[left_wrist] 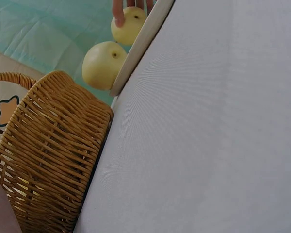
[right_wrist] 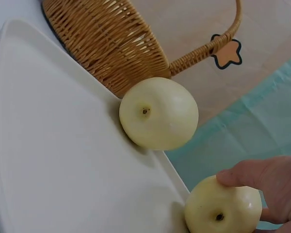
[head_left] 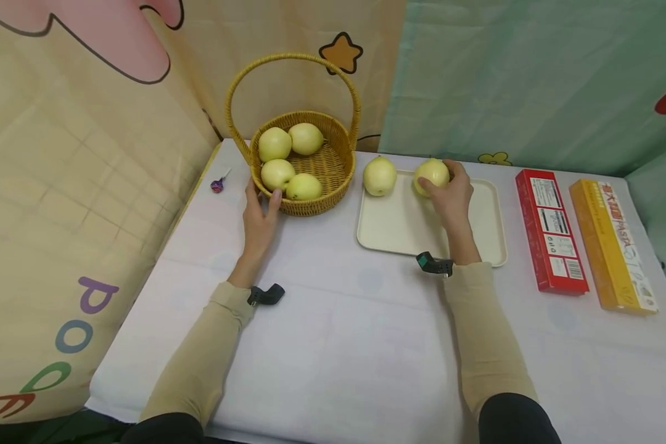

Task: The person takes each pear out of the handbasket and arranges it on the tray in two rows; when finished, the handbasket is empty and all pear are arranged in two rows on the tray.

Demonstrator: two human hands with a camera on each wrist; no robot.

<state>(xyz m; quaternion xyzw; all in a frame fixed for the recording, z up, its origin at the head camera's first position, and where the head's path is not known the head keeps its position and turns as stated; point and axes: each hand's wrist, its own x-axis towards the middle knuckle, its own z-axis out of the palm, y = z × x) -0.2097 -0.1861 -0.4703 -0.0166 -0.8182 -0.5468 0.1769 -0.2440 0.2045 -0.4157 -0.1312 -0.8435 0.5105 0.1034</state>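
My right hand holds a round, pale yellow pear at the far edge of the cream tray, thumb on one side and fingers on the other. A second pear sits at the tray's far left corner, untouched; the right wrist view also shows this pear. My left hand holds the near left side of the yellow woven basket, thumb at the rim. Several pears lie in the basket's left part. In the left wrist view the basket wall hides most of them.
A wrapped lollipop lies left of the basket. Right of the tray are a red box and a yellow pasta box. The basket's tall handle arches above it. Printed curtains stand behind the white table.
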